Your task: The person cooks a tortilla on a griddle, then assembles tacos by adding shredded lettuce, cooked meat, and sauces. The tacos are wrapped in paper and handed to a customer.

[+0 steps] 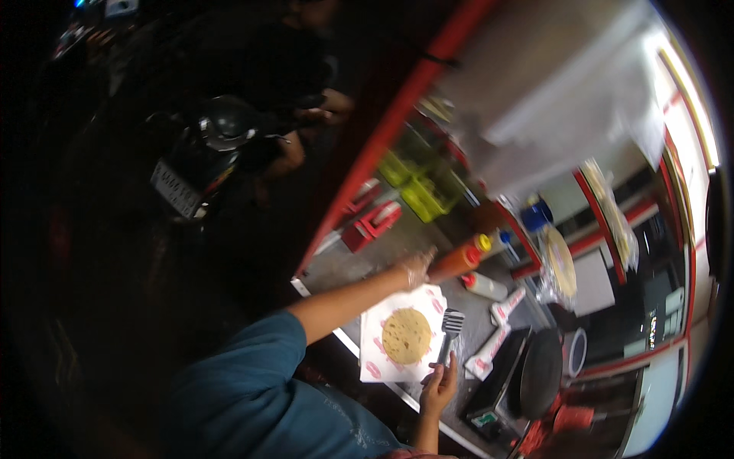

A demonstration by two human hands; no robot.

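Left hand at orange bottle, grip unclear; right hand closed round spatula. Likely dressing flatbread; next probably needs bottle lifted.

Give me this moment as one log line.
left hand: at orange bottle, grip unclear | right hand: holding spatula | flatbread: on paper

Flatbread near the right fingers looks tan, brown-spotted from here; bottle by the left fingers is straight-up orange, yellow cap.
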